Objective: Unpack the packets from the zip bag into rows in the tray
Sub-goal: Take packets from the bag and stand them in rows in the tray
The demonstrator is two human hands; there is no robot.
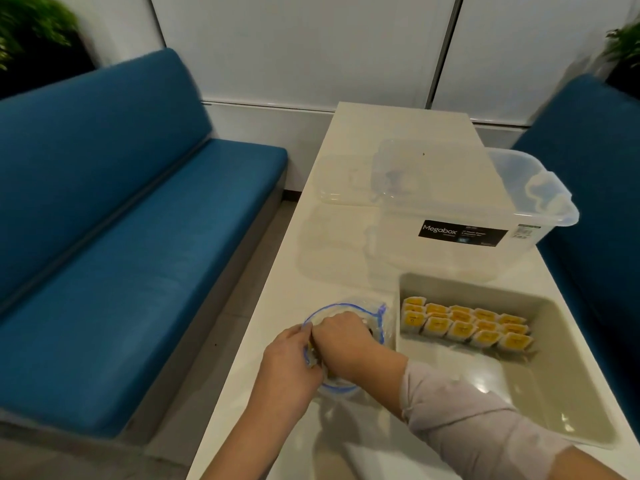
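- the blue seats [121,237] flank the long white bench [346,237] you are working at; both sit well clear of the job.
- at the far end stands a clear storage box [467,216] with a black label, its clear lid [346,181] lying just beside it on the bench.
- the tray [571,393] is at your right on the bench. packets [464,323] with yellow faces stand in about 2 rows along its far end; the near part holds none yet.
- the zip bag [346,311] stands just left of the tray, touching or nearly touching its wall, its blue-edged mouth open.
- your left hand [287,365] has its grip closed on the near rim of the bag, holding the mouth open.
- your right hand [341,344] reaches into the mouth; its fingers are hidden, so you cannot tell whether that grip is clamped on a packet.
- judging by the look, the bag is thin, soft and slippery, so keep hold at the stiffer zip edge.
- the packets look light and flat; pinch 1 by its top edge and it should lift out easily.
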